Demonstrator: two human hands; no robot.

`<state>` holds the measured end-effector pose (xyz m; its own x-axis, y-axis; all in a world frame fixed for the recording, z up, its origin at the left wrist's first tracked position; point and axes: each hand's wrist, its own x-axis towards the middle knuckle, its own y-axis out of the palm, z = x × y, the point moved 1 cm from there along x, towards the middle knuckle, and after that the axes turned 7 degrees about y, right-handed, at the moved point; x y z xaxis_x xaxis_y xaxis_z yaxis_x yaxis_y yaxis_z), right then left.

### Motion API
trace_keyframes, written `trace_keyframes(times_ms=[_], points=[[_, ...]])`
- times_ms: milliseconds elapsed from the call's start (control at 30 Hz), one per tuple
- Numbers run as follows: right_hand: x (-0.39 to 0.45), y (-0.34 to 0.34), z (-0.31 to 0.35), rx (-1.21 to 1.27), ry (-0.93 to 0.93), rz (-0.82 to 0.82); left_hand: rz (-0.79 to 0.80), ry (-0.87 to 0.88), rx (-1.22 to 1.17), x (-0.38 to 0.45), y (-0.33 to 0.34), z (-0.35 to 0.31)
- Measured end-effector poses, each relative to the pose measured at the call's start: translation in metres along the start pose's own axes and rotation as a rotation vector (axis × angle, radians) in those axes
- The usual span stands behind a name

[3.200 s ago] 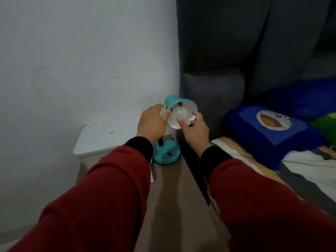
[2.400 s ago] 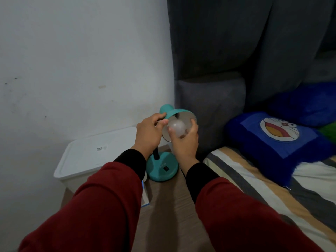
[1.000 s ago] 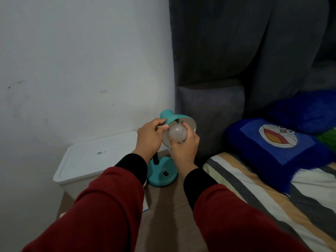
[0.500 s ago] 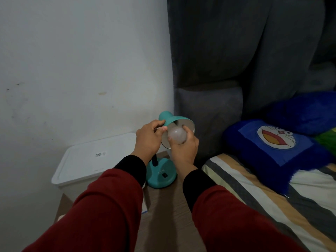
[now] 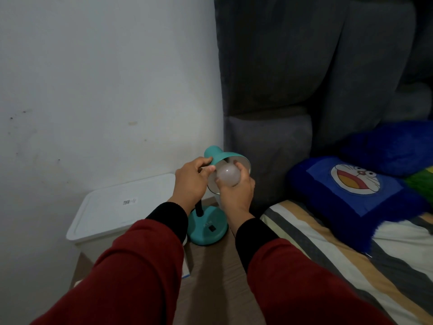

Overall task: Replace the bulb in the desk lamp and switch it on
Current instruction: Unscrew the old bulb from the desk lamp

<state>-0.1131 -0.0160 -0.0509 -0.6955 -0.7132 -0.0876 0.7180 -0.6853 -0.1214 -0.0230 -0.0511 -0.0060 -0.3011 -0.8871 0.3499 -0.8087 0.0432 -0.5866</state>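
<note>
**Desk lamp, bulb at the shade mouth**

White storage box [image 5: 121, 207]: far left, against the wall. Left hand [image 5: 189, 181]: pinching the teal lamp shade [image 5: 218, 158], steadying it. Bulb [image 5: 227, 175]: unlit, in the shade's opening, clasped by the right hand [image 5: 236, 191], which has rolled further around it than a second ago; probably mid-twist in the socket. Lamp base [image 5: 207, 228]: on the table [image 5: 210, 277]. Bed [image 5: 351, 254]: right.

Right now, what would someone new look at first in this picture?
Probably the white bulb in the middle, gripped by the right hand at the mouth of the teal lamp, while the left hand holds the shade. Next, the blue cartoon pillow on the striped bed to the right.
</note>
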Motion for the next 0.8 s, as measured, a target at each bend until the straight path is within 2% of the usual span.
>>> trace_keyframes(times_ms=[167,600,800], points=[[-0.002,0.002,-0.003,0.125,0.048,0.017,0.002,0.008,0.007,0.0,0.0,0.001],[0.003,-0.001,-0.004,-0.017,-0.026,0.004,0.001,-0.005,0.0,0.002,0.001,0.002],[0.0,0.0,-0.01,0.169,0.089,0.043,0.002,-0.001,0.006,0.002,0.002,0.003]])
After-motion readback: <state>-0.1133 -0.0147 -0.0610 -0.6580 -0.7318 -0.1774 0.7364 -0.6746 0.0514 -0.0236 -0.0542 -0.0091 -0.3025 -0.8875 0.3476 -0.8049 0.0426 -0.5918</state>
